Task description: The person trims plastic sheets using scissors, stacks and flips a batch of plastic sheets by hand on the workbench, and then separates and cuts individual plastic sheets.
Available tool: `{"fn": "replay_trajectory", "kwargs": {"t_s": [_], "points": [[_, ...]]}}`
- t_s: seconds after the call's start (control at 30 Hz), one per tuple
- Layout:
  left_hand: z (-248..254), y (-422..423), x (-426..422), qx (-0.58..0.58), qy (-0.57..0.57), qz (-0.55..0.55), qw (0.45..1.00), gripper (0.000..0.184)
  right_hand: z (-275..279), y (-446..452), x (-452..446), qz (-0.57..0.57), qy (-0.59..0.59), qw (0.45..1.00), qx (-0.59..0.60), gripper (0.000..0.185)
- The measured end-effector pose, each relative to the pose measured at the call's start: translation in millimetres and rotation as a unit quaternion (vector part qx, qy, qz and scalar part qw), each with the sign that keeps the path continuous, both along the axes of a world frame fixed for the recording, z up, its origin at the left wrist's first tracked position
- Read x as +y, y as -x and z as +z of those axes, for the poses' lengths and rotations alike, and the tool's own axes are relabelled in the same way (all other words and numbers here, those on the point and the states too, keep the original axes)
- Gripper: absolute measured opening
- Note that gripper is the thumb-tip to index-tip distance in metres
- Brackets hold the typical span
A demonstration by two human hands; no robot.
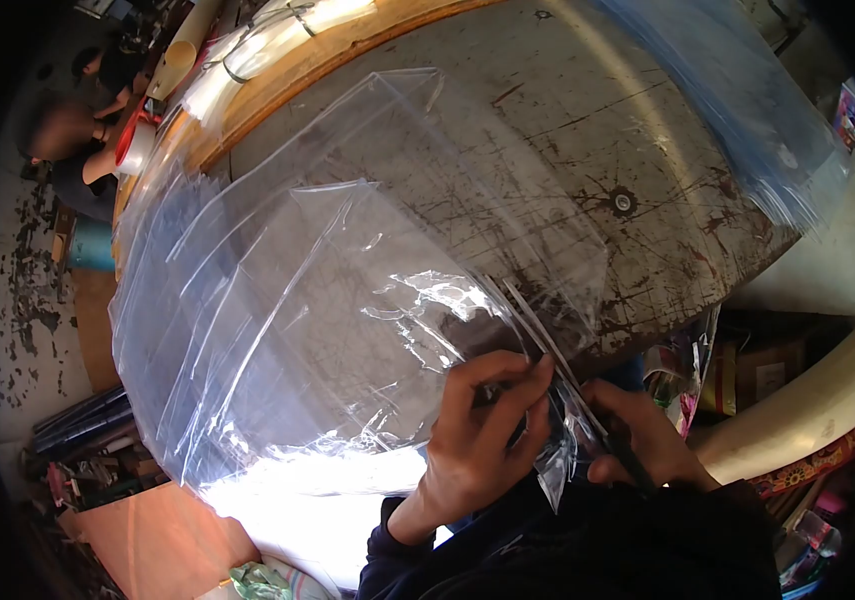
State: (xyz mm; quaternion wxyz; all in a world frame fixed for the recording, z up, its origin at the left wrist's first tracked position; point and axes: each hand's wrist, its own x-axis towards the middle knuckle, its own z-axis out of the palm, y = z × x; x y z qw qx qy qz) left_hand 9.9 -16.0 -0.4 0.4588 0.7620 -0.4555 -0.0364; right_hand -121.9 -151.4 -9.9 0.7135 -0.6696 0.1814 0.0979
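Observation:
A large clear plastic sheet (317, 290) spreads over the worn table, creased and shining with glare near its lower edge. At the table's near edge my left hand (482, 430) is closed, pinching the sheet between thumb and fingers. A crumpled flap of plastic hangs below those fingers. My right hand (647, 435) grips what look like scissors (592, 418), with a dark handle and long thin blades slanting up and left along the plastic. The blades lie close beside my left fingertips. My palm and the handle partly hide the right fingers.
The scratched table (547, 110) has a wooden rim at the far side. Bluish plastic sheets (717, 100) lie at the right, with a cream roll (797, 420) below. Clear bundled plastic (257, 50) lies at the back. Two people (72, 140) sit at the far left.

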Motion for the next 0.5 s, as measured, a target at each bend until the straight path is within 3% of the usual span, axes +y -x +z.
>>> {"fn": "replay_trajectory", "kwargs": {"t_s": [0.23, 0.5], "points": [[0.9, -1.3, -0.8, -0.002, 0.000, -0.004, 1.000, 0.025, -6.6, 0.7, 1.4, -0.003, 0.003, 1.000, -0.012, 0.059], [0.3, -2.1, -1.5, -0.002, 0.010, -0.008, 1.000, 0.024, -4.9, -0.4, 3.6, -0.056, -0.072, 0.996, -0.005, 0.061]]}}
